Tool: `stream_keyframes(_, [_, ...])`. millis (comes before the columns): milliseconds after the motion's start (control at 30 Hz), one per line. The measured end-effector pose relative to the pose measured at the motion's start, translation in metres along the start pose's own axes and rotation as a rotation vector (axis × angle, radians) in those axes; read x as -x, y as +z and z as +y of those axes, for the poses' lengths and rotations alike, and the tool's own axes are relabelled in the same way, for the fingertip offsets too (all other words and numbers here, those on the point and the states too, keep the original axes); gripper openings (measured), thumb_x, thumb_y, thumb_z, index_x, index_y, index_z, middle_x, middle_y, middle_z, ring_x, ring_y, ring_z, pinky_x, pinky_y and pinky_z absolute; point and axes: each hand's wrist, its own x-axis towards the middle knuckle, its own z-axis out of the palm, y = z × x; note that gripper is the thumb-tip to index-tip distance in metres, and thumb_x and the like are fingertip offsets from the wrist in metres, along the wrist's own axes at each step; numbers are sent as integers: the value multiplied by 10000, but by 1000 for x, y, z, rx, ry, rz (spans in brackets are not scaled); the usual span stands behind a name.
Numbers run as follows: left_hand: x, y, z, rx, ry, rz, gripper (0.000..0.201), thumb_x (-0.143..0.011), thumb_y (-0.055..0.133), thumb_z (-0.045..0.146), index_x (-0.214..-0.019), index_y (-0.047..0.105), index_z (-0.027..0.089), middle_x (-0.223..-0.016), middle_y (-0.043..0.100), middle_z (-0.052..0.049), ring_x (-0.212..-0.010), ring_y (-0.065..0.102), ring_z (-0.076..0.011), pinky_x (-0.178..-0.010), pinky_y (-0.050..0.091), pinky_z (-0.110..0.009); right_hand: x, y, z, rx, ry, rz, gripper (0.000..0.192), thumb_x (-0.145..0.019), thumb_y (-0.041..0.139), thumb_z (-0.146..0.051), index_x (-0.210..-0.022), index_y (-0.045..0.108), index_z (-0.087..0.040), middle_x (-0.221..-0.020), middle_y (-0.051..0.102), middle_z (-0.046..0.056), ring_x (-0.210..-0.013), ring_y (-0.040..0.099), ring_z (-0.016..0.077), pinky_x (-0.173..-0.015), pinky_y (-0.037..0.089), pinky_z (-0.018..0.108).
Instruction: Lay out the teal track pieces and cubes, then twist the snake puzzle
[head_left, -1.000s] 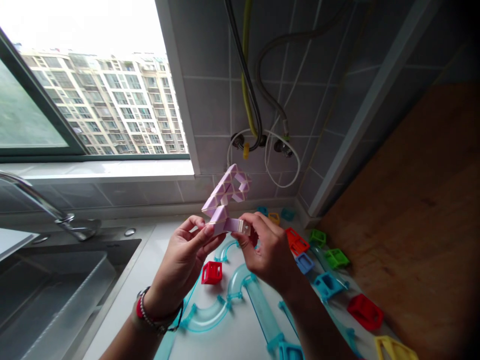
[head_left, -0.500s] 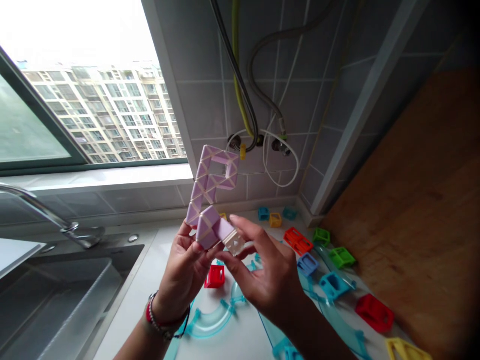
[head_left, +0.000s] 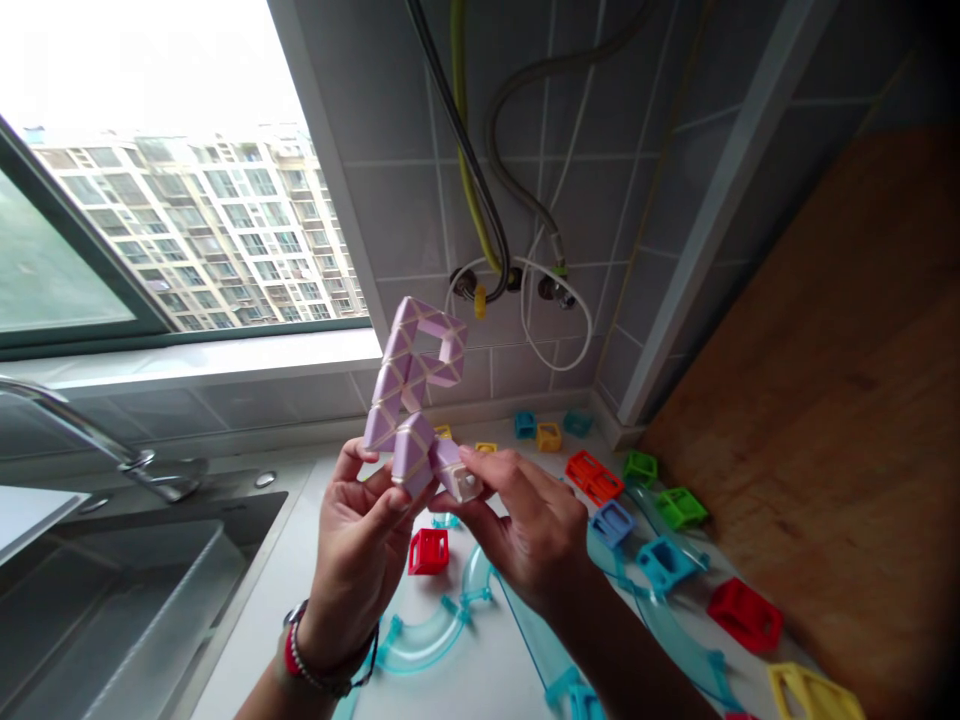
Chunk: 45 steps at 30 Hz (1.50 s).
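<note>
A lilac snake-cube puzzle point(head_left: 390, 390) with pale seams is held up in front of me, bent into a loop at the top and a folded end below. My left hand point(head_left: 367, 530) grips its lower middle, thumb in front and fingers partly hidden behind. My right hand point(head_left: 529, 520) pinches the whitish end segment at the lower right between thumb and fingers. Beneath the hands, a red block point(head_left: 429, 552) and a curved translucent blue track piece point(head_left: 424, 640) lie on the white counter point(head_left: 465, 690).
To the left are a sink point(head_left: 150, 620) and a chrome faucet point(head_left: 82, 425) under a window. Several coloured blocks, among them an orange one point(head_left: 594, 478) and a yellow one point(head_left: 814, 692), lie at the right beside a wooden board point(head_left: 825, 400). Hoses point(head_left: 487, 200) hang on the tiled wall.
The puzzle's end segment has turned in my right fingers, and the right hand has shifted slightly left. The upper loop now appears turned a little. Both hands keep their hold.
</note>
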Motion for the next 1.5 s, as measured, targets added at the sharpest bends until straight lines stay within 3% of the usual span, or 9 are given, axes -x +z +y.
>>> stream_keyframes(267, [4, 4, -3, -102, 168, 53, 523, -667, 990, 248, -1058, 648, 316, -910, 842, 67, -753, 805, -145, -653, 613, -172, -1, 3, -9, -149, 222, 87, 249, -944, 769, -355, -1113, 718, -179, -840, 782, 50, -660, 726, 162, -670, 608, 274])
stream_keyframes(467, [5, -1, -6, -139, 300, 42, 588, -626, 991, 124, -1077, 645, 274, -868, 850, 37, -694, 812, -173, -616, 642, -195, -4, 4, -23, -435, 496, 112, 227, -894, 818, -351, -1058, 750, -210, -809, 781, -1, -649, 728, 121, -642, 600, 208])
stream_keyframes(567, [8, -3, -8, -220, 386, 84, 622, -589, 994, 67, -1080, 658, 249, -900, 849, 26, -775, 828, -213, -718, 688, -268, -5, 1, -28, -556, 581, 96, 150, -901, 804, -324, -974, 750, -204, -739, 746, -20, -628, 704, 113, -613, 584, 194])
stream_keyframes(867, [9, -22, -1, -459, 468, 119, 710, -603, 1008, 160, -1230, 691, 264, -1037, 825, -8, -933, 812, -258, -878, 681, -400, -10, -10, -30, -609, 458, 30, 339, -891, 795, -213, -1226, 744, -223, -1001, 760, 23, -869, 719, 130, -689, 623, 171])
stream_keyframes(967, [7, -24, 4, -496, 405, 6, 650, -687, 969, 188, -1271, 695, 271, -1284, 769, -92, -1103, 769, -315, -956, 651, -462, -11, -8, -26, -587, 401, 33, 319, -915, 772, -227, -1231, 743, -198, -1060, 753, 52, -916, 723, 138, -717, 634, 179])
stream_keyframes(1100, [5, -14, 9, -462, 275, -223, 622, -712, 964, 327, -1284, 720, 301, -1482, 659, -107, -1280, 681, -346, -1077, 577, -461, -12, -7, -20, -523, 359, 1, 277, -954, 717, -224, -1225, 744, -174, -1056, 747, 66, -911, 720, 135, -741, 631, 186])
stream_keyframes(1267, [4, -9, 7, -355, 130, -277, 948, -661, 948, 513, -1509, 553, 360, -1584, 559, -122, -1332, 638, -381, -1112, 551, -496, -10, -6, -16, -446, 362, -55, 285, -998, 636, -208, -1271, 714, -198, -1108, 737, 61, -929, 716, 147, -748, 622, 227])
stream_keyframes(1400, [7, -15, 2, -336, 112, -254, 691, -844, 842, 452, -1475, 606, 301, -1538, 604, -118, -1349, 621, -372, -1137, 532, -478, -11, -8, -15, -395, 296, -99, 311, -1015, 596, -173, -1313, 684, -188, -1191, 715, 85, -1046, 703, 173, -850, 616, 267])
stream_keyframes(1500, [7, -22, 1, -376, 93, -230, 741, -861, 823, 430, -1532, 551, 278, -1478, 652, -120, -1357, 612, -363, -1161, 508, -471, -12, -11, -11, -326, 181, -138, 353, -1025, 567, -136, -1368, 648, -146, -1247, 696, 129, -1156, 673, 202, -995, 582, 321])
